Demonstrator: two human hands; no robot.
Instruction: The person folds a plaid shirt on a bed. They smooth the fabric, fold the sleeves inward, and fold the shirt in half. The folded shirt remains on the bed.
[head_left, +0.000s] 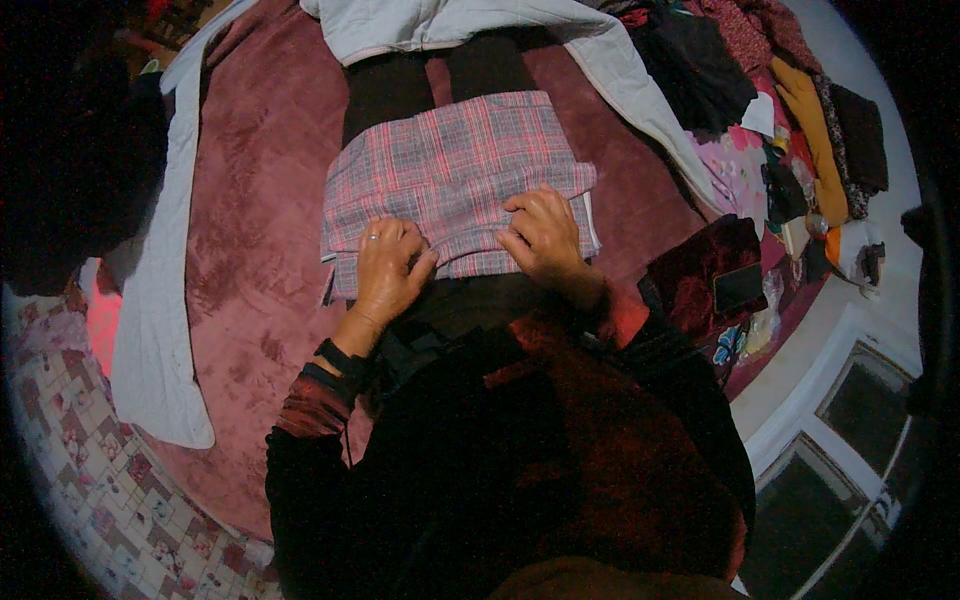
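Observation:
A folded plaid cloth garment (457, 165), grey with red and white lines, lies across the dark-clad legs (390, 86) stretched out before me. My left hand (391, 262), with a ring on one finger, rests on its lower left part, fingers curled at the near folds. On the lower right part lies my right hand (546, 234), its fingers bent over the cloth near a raised fold. Whether either hand pinches the cloth is hidden by the curled fingers. A white edge shows at the garment's right side.
Beneath is a dusty-pink plush blanket (247, 225). A white quilted cover (161, 300) runs along the left and over the feet at the top. At right lie piled clothes (697, 67), a dark red velvet cloth (697, 270) and a phone-like dark object (739, 289). A white-framed glass panel (825, 442) stands lower right.

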